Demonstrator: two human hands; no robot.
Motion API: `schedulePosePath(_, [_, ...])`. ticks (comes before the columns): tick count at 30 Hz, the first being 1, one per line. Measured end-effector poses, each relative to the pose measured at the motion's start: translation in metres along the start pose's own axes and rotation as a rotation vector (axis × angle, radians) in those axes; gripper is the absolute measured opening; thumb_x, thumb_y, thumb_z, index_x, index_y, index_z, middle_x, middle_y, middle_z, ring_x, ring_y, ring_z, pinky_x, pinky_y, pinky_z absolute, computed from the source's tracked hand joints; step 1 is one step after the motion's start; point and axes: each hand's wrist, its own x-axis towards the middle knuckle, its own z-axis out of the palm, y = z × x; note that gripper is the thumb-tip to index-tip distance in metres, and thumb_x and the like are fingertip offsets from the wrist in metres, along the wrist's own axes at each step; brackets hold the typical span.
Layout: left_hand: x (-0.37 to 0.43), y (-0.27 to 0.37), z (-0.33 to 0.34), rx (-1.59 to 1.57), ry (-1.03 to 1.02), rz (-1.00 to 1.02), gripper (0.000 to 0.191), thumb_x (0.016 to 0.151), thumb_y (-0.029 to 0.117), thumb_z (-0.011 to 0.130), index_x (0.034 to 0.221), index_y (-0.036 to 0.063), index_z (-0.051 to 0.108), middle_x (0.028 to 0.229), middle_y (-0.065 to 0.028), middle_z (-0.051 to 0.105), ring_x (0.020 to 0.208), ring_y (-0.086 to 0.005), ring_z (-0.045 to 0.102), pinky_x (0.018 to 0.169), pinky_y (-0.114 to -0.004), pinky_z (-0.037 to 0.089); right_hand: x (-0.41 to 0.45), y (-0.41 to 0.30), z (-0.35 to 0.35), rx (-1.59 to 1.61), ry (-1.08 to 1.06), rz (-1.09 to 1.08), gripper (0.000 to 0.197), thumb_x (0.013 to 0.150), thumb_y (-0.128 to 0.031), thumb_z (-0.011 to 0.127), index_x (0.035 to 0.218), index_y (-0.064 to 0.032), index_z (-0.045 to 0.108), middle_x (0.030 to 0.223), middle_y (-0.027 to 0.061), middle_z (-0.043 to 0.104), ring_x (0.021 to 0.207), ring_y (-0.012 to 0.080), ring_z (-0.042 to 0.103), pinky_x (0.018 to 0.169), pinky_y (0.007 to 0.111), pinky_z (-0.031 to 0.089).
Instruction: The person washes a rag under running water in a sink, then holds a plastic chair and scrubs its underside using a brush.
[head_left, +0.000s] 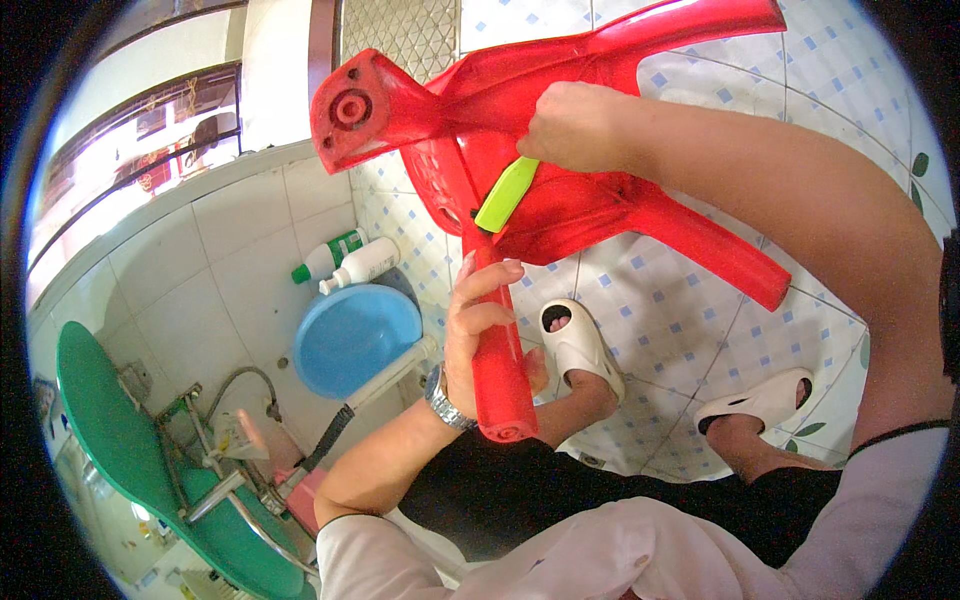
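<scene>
A red plastic stool (570, 75) is tilted over the tiled floor, its legs spread apart. Around the leg nearest the body wrap the fingers of my left hand (480, 330), with a metal-band watch on that wrist. My right hand (574, 127) is closed on a lime-green handled brush (508, 195), whose dark bristles show only slightly at its lower edge. The brush lies against the stool, near the top of the leg that I hold. The rest of its handle is hidden in my right fist.
A blue basin (360, 341) is below and left of the stool, beside a white pump bottle (367, 262) and a green-capped bottle (330, 255). At left are a green shelf (120, 420) and metal tap pipes (217, 495). My sandaled feet rest on the floor tiles.
</scene>
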Motion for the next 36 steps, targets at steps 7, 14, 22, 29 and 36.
schedulePosePath(7, [0.002,0.001,-0.001,0.021,-0.027,0.011,0.041,0.076,0.021,0.069,0.101,0.0100,0.039,0.119,-0.0200,0.055,0.112,-0.0323,0.055,0.111,-0.054,0.023,-0.041,0.013,0.009,-0.049,0.093,0.170,0.016,0.084,-0.015,0.055,0.095,-0.0087,0.064,0.074,0.0115,0.067,0.072,0.0298,0.067,0.064,0.043,0.052])
schedulePosePath(14, [-0.003,0.005,0.006,-0.027,-0.012,0.022,0.038,0.065,0.010,0.069,0.095,0.0121,0.045,0.115,-0.0176,0.056,0.104,-0.0328,0.057,0.105,-0.056,0.031,-0.021,-0.011,0.023,0.179,0.102,0.071,0.016,0.085,-0.015,0.054,0.094,-0.0067,0.063,0.073,0.0135,0.066,0.071,0.0330,0.067,0.063,0.045,0.052])
schedulePosePath(22, [-0.013,0.006,-0.007,0.021,-0.044,-0.010,0.041,0.065,0.011,0.071,0.095,0.0120,0.043,0.106,-0.0143,0.059,0.100,-0.0314,0.059,0.098,-0.053,0.040,-0.039,-0.014,-0.004,0.063,-0.044,0.189,0.019,0.085,-0.016,0.054,0.096,-0.0033,0.062,0.074,0.0152,0.067,0.072,0.0336,0.067,0.066,0.045,0.053])
schedulePosePath(29, [-0.021,0.007,-0.006,-0.027,-0.108,-0.022,0.042,0.062,0.011,0.075,0.089,0.0147,0.044,0.102,-0.0105,0.059,0.095,-0.0285,0.062,0.100,-0.056,0.038,-0.035,-0.060,0.018,0.303,-0.229,0.073,0.025,0.088,-0.020,0.049,0.084,0.0006,0.062,0.077,0.0176,0.065,0.078,0.0356,0.066,0.069,0.046,0.052])
schedulePosePath(36, [-0.027,0.009,-0.006,-0.065,-0.158,0.011,0.040,0.064,0.011,0.077,0.086,0.0126,0.044,0.102,-0.0097,0.058,0.096,-0.0287,0.059,0.101,-0.056,0.036,-0.003,-0.050,0.015,0.353,-0.360,-0.307,0.019,0.085,-0.014,0.050,0.086,0.0006,0.063,0.081,0.0189,0.065,0.081,0.0367,0.065,0.070,0.044,0.051])
